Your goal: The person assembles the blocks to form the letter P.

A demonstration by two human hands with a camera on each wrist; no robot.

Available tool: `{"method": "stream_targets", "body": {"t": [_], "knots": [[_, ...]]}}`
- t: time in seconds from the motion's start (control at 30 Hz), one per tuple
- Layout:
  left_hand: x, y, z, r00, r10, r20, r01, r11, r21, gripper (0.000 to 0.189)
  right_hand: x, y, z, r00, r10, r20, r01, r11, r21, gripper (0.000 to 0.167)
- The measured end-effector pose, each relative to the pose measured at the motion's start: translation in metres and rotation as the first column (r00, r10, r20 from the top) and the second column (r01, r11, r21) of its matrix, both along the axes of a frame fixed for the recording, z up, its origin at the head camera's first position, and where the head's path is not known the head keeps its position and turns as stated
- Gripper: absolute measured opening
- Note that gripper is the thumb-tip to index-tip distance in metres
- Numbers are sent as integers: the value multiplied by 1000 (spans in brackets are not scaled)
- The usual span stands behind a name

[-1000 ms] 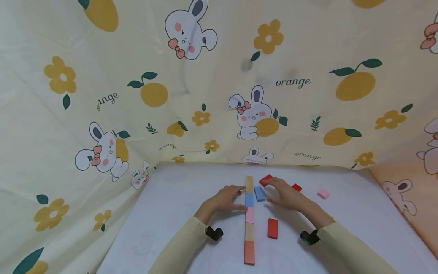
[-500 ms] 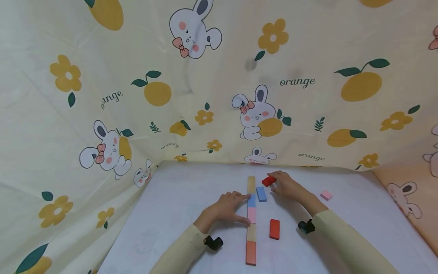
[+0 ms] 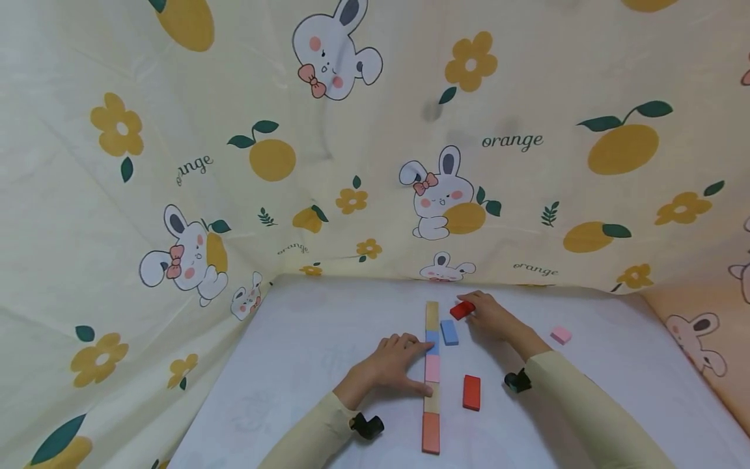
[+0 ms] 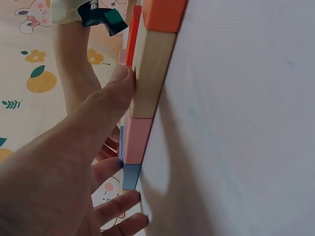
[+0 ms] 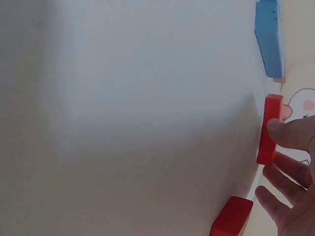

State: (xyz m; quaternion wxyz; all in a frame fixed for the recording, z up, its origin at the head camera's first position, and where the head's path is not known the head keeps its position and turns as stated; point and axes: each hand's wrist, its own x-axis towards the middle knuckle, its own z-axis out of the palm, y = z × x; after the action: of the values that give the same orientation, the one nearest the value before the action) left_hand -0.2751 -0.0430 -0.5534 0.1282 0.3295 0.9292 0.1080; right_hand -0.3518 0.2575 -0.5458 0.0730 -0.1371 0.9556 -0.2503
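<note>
A straight row of flat blocks runs away from me: an orange-red block (image 3: 430,433), a wood-coloured block (image 3: 431,405), a pink block (image 3: 432,369), a blue block (image 3: 434,350) and another wood-coloured block (image 3: 431,316). My left hand (image 3: 388,365) lies along its left side with fingers spread; the thumb touches the nearer wood-coloured block and the forefinger the blue one. Beyond the row's right side, my right hand (image 3: 493,316) pinches a red block (image 5: 271,130), its thumb on one face and fingers behind.
A loose blue block (image 3: 449,333) lies right of the row. A second red block (image 3: 471,393) lies nearer me, and a small pink block (image 3: 560,335) farther right. One more red block (image 5: 232,217) shows in the right wrist view. A patterned cloth (image 3: 351,163) hangs behind the table.
My left hand has slid nearer along the row, its thumb going from the pink block to the wood-coloured one. My right hand has shifted around the red block's right end.
</note>
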Motion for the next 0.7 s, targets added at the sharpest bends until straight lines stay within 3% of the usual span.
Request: {"method": "stream_targets", "body": {"t": [0.37, 0.7], "knots": [[2, -2, -4, 1000, 3, -11, -3, 1000, 20, 98, -8, -3, -7, 999, -41, -7, 42, 999, 10, 48], [1, -1, -1, 1000, 25, 19, -25, 1000, 17, 98, -18, -6, -11, 996, -81, -25, 80, 996, -42, 41]]}}
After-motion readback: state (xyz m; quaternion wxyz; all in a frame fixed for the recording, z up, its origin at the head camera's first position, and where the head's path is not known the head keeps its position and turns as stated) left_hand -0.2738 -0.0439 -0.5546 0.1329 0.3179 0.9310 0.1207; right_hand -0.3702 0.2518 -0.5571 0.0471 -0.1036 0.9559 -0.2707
